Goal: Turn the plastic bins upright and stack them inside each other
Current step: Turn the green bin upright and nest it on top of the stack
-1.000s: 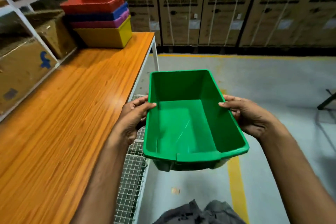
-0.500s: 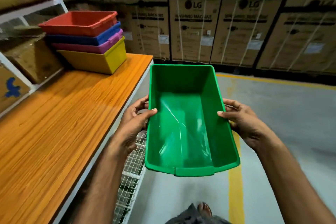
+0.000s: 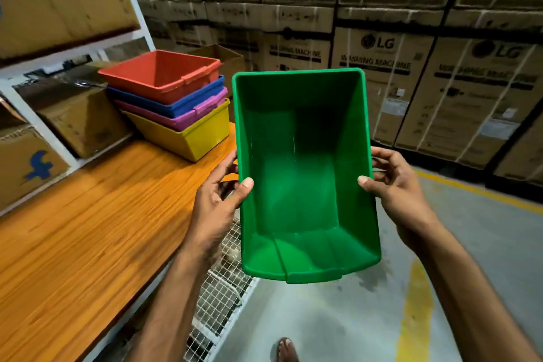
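I hold a green plastic bin (image 3: 299, 185) in the air with its open side toward me, just off the table's right edge. My left hand (image 3: 219, 200) grips its left rim, thumb inside. Its right rim is gripped the same way by my right hand (image 3: 396, 188). At the far end of the wooden table (image 3: 88, 229) stands an upright stack of nested bins: a red bin (image 3: 164, 75) on top, then a blue bin (image 3: 176, 104), a pink bin (image 3: 188, 119) and a yellow bin (image 3: 191, 138) at the bottom.
A white shelf frame (image 3: 26, 106) with cardboard boxes runs along the table's left side. Stacked washing-machine cartons (image 3: 382, 53) form a wall behind. A wire mesh rack (image 3: 217, 297) sits under the table edge. The grey floor has a yellow line (image 3: 417, 317).
The green bin has risen and moved forward toward the stack, tilting its opening more toward me. The stack now appears closer and lower in view.
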Action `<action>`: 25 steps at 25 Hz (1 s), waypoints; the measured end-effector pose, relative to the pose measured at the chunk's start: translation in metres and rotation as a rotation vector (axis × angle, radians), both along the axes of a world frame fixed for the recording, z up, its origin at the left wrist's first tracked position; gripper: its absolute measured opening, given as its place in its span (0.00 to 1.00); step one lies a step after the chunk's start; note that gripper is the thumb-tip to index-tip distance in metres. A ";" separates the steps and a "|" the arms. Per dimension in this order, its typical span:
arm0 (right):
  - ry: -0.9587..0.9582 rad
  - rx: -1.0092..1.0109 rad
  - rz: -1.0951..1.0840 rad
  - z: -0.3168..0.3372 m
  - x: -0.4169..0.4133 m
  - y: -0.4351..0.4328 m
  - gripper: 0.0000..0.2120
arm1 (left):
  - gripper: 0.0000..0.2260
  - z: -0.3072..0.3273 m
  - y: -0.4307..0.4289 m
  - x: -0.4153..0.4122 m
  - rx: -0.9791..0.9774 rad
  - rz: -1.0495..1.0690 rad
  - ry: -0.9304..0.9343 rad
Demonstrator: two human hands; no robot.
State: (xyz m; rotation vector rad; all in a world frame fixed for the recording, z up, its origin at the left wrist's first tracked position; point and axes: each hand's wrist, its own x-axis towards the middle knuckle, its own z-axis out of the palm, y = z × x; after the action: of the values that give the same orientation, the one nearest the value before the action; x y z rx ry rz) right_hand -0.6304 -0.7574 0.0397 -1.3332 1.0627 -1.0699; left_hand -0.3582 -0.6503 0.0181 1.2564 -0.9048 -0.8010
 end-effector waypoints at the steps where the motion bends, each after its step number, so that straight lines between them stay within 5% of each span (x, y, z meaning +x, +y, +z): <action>1: 0.000 -0.018 0.006 0.000 0.009 -0.022 0.23 | 0.27 -0.001 -0.018 0.005 -0.020 0.020 -0.011; 12: -0.045 -0.026 0.129 0.021 0.079 -0.208 0.22 | 0.28 0.022 -0.161 0.054 -0.067 0.177 -0.052; 25: -0.009 -0.041 0.557 0.065 0.112 -0.422 0.22 | 0.22 0.035 -0.302 0.023 0.016 0.502 0.058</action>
State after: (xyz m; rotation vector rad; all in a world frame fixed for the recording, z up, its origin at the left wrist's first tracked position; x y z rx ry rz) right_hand -0.5185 -1.1793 0.1042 -1.5336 0.6039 -0.6790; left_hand -0.3355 -0.9519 0.0531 1.3891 -0.5008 -0.4415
